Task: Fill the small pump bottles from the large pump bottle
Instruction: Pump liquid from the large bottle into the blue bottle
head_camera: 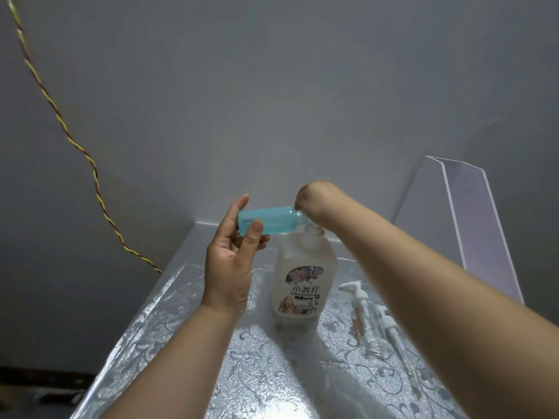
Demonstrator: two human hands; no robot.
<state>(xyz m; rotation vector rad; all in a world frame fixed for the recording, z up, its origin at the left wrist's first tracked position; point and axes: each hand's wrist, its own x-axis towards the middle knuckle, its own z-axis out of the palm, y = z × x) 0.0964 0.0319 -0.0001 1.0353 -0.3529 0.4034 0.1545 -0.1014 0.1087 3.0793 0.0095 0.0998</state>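
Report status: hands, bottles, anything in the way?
Left hand grips small blue bottle, sideways, neck at the pump spout. Right hand on the pump head of large pump bottle; fingers hidden. Clear small bottles sit to its right, not blocking.

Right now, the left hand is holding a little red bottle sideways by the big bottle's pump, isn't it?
Not quite. The little bottle is blue, not red. The head view shows it. The rest is right: the left hand holds it sideways by the pump of the big bottle.
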